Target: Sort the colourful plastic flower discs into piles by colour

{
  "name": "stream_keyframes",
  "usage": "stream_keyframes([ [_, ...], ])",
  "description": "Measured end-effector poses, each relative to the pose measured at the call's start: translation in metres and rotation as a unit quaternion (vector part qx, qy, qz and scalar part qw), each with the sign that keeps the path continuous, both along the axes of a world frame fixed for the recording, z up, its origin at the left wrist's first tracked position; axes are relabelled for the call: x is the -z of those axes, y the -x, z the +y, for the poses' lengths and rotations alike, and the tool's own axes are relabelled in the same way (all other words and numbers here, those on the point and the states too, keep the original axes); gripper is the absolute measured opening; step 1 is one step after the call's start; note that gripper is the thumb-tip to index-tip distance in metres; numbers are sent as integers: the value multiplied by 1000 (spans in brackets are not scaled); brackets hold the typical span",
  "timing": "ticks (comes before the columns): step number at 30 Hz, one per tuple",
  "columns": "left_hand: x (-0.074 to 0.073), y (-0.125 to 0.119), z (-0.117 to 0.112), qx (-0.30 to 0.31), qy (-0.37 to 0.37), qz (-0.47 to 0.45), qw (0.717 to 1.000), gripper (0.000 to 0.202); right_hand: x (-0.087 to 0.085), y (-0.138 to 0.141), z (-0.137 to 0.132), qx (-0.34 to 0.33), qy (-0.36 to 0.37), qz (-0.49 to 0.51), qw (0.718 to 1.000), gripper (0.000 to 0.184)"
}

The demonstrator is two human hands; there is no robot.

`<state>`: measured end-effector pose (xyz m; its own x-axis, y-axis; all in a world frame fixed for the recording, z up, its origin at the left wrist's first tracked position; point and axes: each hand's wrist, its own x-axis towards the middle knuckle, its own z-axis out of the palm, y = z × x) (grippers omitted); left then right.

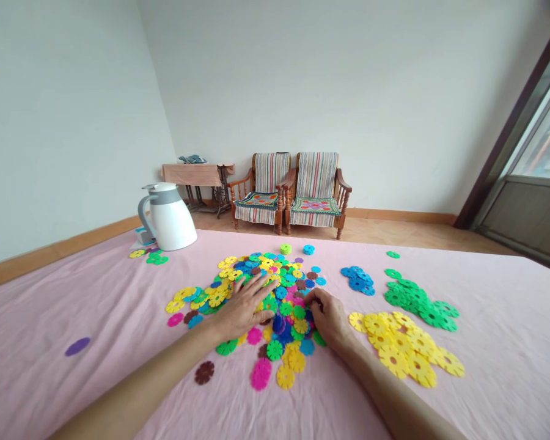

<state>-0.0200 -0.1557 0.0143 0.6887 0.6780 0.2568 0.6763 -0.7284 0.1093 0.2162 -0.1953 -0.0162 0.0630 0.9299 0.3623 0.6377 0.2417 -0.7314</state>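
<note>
A mixed heap of plastic snowflake discs [280, 293] in several colours spreads over the pink cloth in front of me. My left hand [245, 305] lies over the heap's left part, fingers stretched and spread, palm down. At the heap's right edge is my right hand [329, 315], its fingers curled and the fingertips down among the discs; what they pinch, if anything, is hidden. To the right of that hand are single-colour groups: yellow discs [406, 345], green discs [419, 301] and blue discs [358, 280].
A white and grey jug [172, 220] stands at the table's back left, with a few discs [156, 258] near it. Small lime [285, 249] and blue stacks [308, 250] sit behind the heap. A purple disc [77, 346] lies far left. Two wooden armchairs [315, 195] stand beyond.
</note>
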Motion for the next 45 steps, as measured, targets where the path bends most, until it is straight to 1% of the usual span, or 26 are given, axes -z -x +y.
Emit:
stream_keyframes([
  [3, 1, -6, 10, -16, -49, -71, 996, 44, 0, 0, 0, -2, -5, 2, 1000, 25],
  [5, 0, -5, 9, -27, -71, -114, 991, 34, 0, 0, 0, -2, -7, 3, 1000, 25],
  [7, -3, -3, 5, -22, -71, -127, 989, 30, 0, 0, 0, -1, -8, 5, 1000, 25],
  [10, -8, 2, -5, 5, -50, -107, 993, 37, 1, 0, 1, -1, -9, 8, 1000, 25],
  [14, -14, 6, -12, 54, -17, -87, 995, 31, 0, 2, 1, -4, -14, 15, 1000, 24],
  [16, -16, 7, -13, 76, 2, -74, 994, 31, 0, 2, 1, -1, -17, 14, 1000, 24],
  [19, -18, 8, -14, 92, 28, -64, 993, 32, -1, 3, 1, 7, -18, 10, 1000, 25],
  [23, -20, 9, -16, 98, 50, -60, 992, 25, -1, 3, 1, 0, -25, 8, 1000, 24],
  [29, -24, 13, -17, 103, 88, -43, 990, 43, 1, 1, 1, -3, -25, 3, 1000, 24],
  [31, -25, 15, -18, 107, 101, -36, 989, 46, 1, 1, 1, -3, -23, 3, 1000, 25],
  [36, -31, 15, -24, 113, 120, -31, 986, 34, 0, 2, 0, -2, -21, 2, 1000, 24],
  [40, -37, 12, -30, 112, 120, -11, 986, 36, 0, 3, 0, 1, -20, 1, 1000, 24],
  [43, -36, 9, -32, 111, 128, -11, 986, 35, 1, 3, 0, 4, -21, -3, 1000, 24],
  [45, -33, 8, -32, 102, 131, -22, 986, 30, 1, 3, 0, 3, -23, -6, 1000, 24],
])
